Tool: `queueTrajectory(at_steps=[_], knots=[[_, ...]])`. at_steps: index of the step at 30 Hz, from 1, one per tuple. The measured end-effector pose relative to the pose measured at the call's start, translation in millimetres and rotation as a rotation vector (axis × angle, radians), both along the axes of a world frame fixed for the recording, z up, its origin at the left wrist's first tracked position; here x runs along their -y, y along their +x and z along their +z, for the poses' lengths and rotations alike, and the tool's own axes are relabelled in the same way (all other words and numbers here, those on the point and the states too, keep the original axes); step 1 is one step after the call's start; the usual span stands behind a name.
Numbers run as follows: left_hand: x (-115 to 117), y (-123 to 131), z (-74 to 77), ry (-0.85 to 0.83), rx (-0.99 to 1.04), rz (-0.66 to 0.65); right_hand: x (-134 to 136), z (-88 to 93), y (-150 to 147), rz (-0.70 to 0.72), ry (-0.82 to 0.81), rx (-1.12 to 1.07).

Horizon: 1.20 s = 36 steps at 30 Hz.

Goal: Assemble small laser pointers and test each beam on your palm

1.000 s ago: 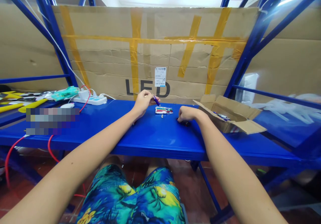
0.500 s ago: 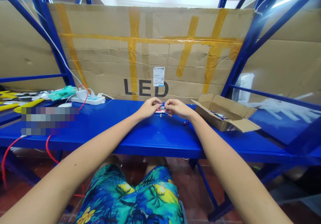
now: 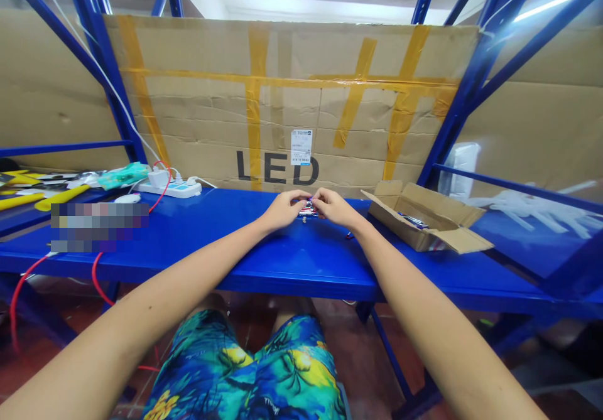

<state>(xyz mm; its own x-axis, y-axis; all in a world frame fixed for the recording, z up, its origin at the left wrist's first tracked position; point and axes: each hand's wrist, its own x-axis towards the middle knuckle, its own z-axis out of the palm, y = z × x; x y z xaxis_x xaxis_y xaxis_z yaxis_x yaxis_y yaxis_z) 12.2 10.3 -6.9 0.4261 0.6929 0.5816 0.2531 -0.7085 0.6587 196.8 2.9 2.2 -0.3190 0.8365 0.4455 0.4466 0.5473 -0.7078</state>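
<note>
My left hand [image 3: 285,210] and my right hand [image 3: 332,206] meet over the far middle of the blue table, fingertips bent in and pinched close together. Between and just below them lies a small cluster of shiny red, silver and blue metal pieces [image 3: 308,211], too small to identify. What the fingertips grip is hidden. A tiny silver piece [image 3: 304,220] sits on the table at the near side of the cluster. Beside my right wrist, mostly covered by it, a small carabiner [image 3: 349,236] rests on the table.
An open cardboard box [image 3: 400,231] with metallic blue pieces stands on the right. On the left are a white power strip [image 3: 172,188], a red cable [image 3: 97,272] and yellow-handled tools [image 3: 63,198]. A large taped carton [image 3: 202,118] stands behind the blue table [image 3: 207,219].
Both hands stay at the same spot, with their fingertips shifting slightly closer together over the cluster. My right wrist now covers more of the carabiner. The view has tilted a little.
</note>
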Motion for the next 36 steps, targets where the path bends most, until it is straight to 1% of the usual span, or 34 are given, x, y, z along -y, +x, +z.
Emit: queueTrajectory(at_steps=[6,13,19,23,29,32,36], knots=[[3.2,-1.6,3.1,0.068,-0.051,0.046,2.0,2.1,0.8,0.002,0.033,0.012],[6.8,0.4,3.4,0.104,-0.065,0.074,4.7,2.8,-0.1,-0.08,0.213,0.086],[11.3,3.8,3.6,0.081,-0.073,0.113,9.3,4.1,-3.5,-0.15,0.329,0.226],[12.6,6.5,3.1,0.063,-0.067,0.134,12.6,5.9,-5.7,-0.174,0.428,0.381],[10.4,7.1,1.7,0.122,-0.141,0.168,13.2,7.0,-7.4,-0.232,0.417,0.634],[9.0,6.7,0.9,0.171,-0.162,0.199,13.0,6.5,-8.1,-0.253,0.403,0.706],[9.3,5.8,2.3,0.174,-0.166,0.217,14.4,6.0,-9.5,-0.267,0.393,0.748]])
